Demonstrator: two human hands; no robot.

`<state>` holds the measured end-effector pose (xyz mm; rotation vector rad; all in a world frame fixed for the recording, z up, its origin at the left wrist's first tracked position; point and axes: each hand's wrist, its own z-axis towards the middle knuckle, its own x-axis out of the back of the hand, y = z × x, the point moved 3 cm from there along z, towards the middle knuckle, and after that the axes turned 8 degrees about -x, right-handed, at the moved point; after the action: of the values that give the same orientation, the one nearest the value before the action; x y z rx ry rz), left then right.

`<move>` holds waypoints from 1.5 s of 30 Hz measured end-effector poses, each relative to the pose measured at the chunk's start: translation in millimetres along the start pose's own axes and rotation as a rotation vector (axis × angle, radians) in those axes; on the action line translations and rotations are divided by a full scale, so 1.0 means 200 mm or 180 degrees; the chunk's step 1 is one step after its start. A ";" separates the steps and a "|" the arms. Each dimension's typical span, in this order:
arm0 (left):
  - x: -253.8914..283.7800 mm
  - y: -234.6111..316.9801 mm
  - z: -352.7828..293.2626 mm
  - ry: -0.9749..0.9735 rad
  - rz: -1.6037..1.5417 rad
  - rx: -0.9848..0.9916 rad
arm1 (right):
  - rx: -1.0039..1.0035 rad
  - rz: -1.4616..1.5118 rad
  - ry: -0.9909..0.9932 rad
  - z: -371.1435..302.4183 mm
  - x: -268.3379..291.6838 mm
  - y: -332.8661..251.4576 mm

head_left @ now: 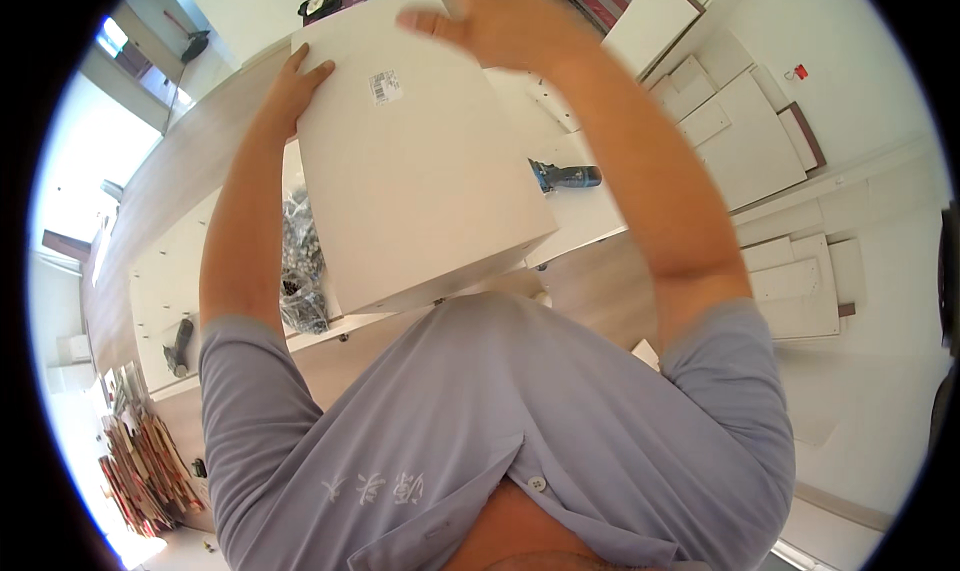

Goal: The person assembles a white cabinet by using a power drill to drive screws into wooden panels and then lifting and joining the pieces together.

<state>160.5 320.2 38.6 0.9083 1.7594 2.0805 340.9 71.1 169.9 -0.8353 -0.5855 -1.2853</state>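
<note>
Box (420, 191), white, in front of you, near end close to your grey shirt (480, 391), label (385, 87) on upper face
Your left hand (294, 89) at its far left edge, thumb and forefinger spread apart; whether they clamp box, cannot tell
Your right hand (500, 26) blurred by far right edge, thumb apart from fingers; contact with box unclear
Blue-and-black tool (572, 176) just right of box; clear plastic bag (303, 261) just left
Dark tool (179, 348) farther left on white board (155, 316); pale panels (755, 136) off to right
</note>
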 end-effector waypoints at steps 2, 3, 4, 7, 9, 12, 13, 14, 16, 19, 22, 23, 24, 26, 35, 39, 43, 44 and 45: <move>-0.08 0.04 0.06 -0.0136 -0.0004 -0.0085 | -0.0430 -0.0535 -0.1024 -0.23 -0.59 0.30; -0.02 -0.02 0.07 -0.0055 0.0123 -0.0121 | -0.0685 -0.0541 -0.1204 -0.25 -0.60 0.24; 0.02 -0.08 0.08 0.0037 0.0249 -0.0173 | -0.0686 -0.0548 -0.1302 -0.25 -0.61 0.21; 0.03 -0.09 0.08 -0.0004 0.0502 -0.0196 | -0.0783 -0.0586 -0.1526 -0.27 -0.60 0.18; 0.01 -0.06 0.07 -0.0172 0.0977 -0.0192 | -0.0828 -0.0616 -0.1568 -0.27 -0.58 0.19; 0.19 -0.07 0.25 0.0264 0.3407 -0.0553 | -0.0845 -0.0556 -0.1659 -0.25 -0.56 0.16; 0.24 0.00 0.31 0.0524 0.3706 -0.0842 | -0.0823 -0.0505 -0.1570 -0.25 -0.56 0.17; 0.29 0.16 0.38 0.0843 0.3673 -0.1364 | -0.0802 -0.0465 -0.1536 -0.26 -0.57 0.17; 0.31 0.60 0.51 0.1277 0.3260 -0.2568 | -0.0806 -0.0404 -0.1474 -0.27 -0.58 0.18; 0.08 1.16 0.67 0.1167 0.2758 -0.3127 | -0.0935 -0.0308 -0.1432 -0.29 -0.57 0.25; -0.20 1.28 0.75 0.1120 0.2695 -0.3046 | -0.1004 -0.0037 -0.1387 -0.32 -0.57 0.27; -0.10 1.01 1.05 0.0941 0.4171 -0.3039 | -0.0974 0.0040 -0.1382 -0.31 -0.57 0.24; 0.11 0.76 1.26 0.0893 0.6056 -0.3076 | -0.0842 0.0227 -0.1382 -0.30 -0.57 0.15; -0.13 0.26 1.34 -0.0079 0.5666 -0.2264 | -0.0922 0.0266 -0.1391 -0.31 -0.54 0.20; -0.50 0.11 0.99 -0.0773 0.2928 -0.0486 | -0.0883 0.0360 -0.1154 -0.35 -0.54 0.28; -0.45 0.05 1.00 -0.0692 0.2659 -0.0227 | -0.0473 0.1630 -0.0693 -0.43 -0.55 0.33; -0.39 0.05 1.04 -0.0694 0.2330 -0.0076 | 0.0422 0.3499 0.0321 -0.69 -0.54 0.39; -0.41 0.03 1.03 -0.0707 0.2253 0.0024 | 0.0482 0.3678 0.0522 -0.72 -0.57 0.40; -0.42 0.05 1.03 -0.0718 0.2176 0.0120 | 0.0538 0.3853 0.0729 -0.75 -0.60 0.40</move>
<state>353.0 431.8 36.7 1.8799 1.5016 2.1819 384.3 25.2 -28.9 -0.6851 0.0546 -0.2011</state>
